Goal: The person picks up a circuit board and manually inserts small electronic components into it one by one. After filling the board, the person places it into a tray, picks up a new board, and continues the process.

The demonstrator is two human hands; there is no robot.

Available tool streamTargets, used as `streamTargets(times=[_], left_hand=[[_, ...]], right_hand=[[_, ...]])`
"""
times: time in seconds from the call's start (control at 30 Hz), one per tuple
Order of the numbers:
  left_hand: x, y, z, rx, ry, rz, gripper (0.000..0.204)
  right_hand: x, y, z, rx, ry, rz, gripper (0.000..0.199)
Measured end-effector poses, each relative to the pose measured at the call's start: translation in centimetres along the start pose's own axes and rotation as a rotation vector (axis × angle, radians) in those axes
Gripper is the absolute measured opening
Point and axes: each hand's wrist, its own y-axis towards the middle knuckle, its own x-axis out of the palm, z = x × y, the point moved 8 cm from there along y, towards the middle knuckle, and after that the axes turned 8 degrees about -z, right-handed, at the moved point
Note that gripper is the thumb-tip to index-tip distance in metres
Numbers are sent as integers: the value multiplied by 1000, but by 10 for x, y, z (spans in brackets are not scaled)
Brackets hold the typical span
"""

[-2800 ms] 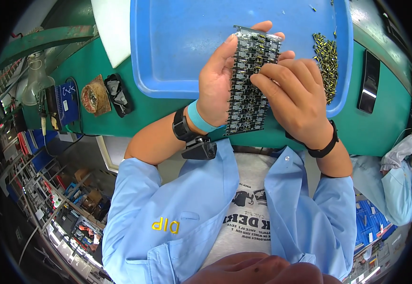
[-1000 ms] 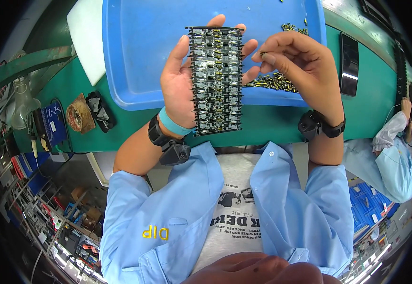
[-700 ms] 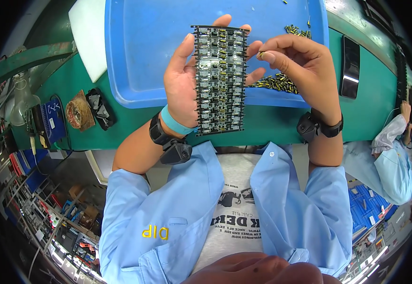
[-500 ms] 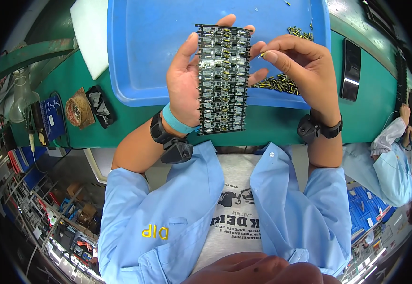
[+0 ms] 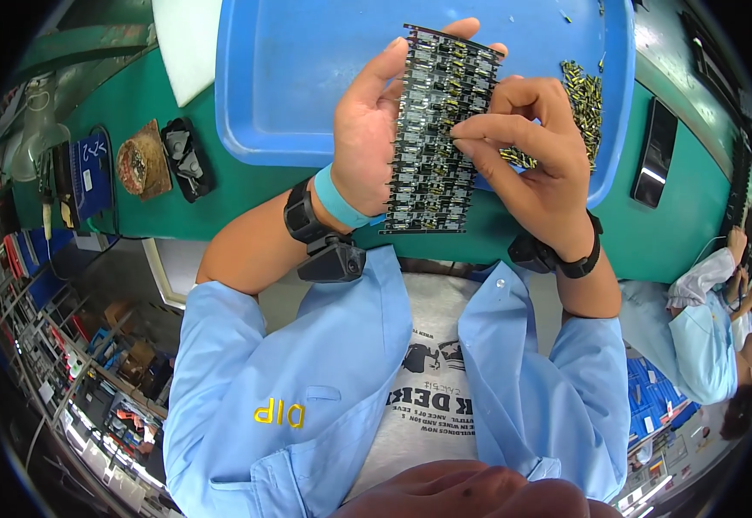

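Note:
My left hand (image 5: 363, 142) holds a long black panel of small circuit boards (image 5: 428, 142) over the blue tray's near edge, thumb along its left side and fingertips showing past the far right side. Rows of small parts cover the panel, some black and yellow. The thumb and forefinger of my right hand (image 5: 536, 160) are pinched together against the middle of the panel's face. The small electronic component between them is mostly hidden by the fingertips. Beyond this hand, a pile of small black-and-yellow cylindrical components (image 5: 583, 108) lies in the tray.
The blue tray (image 5: 294, 154) stands on a green bench top (image 5: 246, 207). A black phone (image 5: 655, 154) lies right of it. On the left are a round container (image 5: 140, 164), a black holder (image 5: 186, 160) and a blue box (image 5: 93, 186). A co-worker's sleeve (image 5: 695, 281) shows at right.
My right hand has brought the small component from beside the panel onto its middle. The panel has tilted slightly, and the whole view has shifted.

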Motion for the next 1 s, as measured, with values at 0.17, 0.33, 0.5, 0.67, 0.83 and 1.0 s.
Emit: streamTargets(times=[0.17,0.33,0.5,0.67,0.83,1.0], left_hand=[[1,0,2,20,51,-30,58],[1,0,1,26,39,-14,58],[0,0,0,25,20,-7,58],[0,1,-1,18,7,-25,57],[6,0,1,18,60,-44,57],[4,-1,2,11,44,-23,58]], right_hand=[[5,0,-3,-18,-13,-42,28],[5,0,-8,-59,-76,-46,31],[6,0,-8,-44,-67,-28,31],[6,-1,-12,-75,-122,-29,31],[11,-4,-22,-115,-288,-50,33],[8,-3,-32,-219,-416,-85,36]])
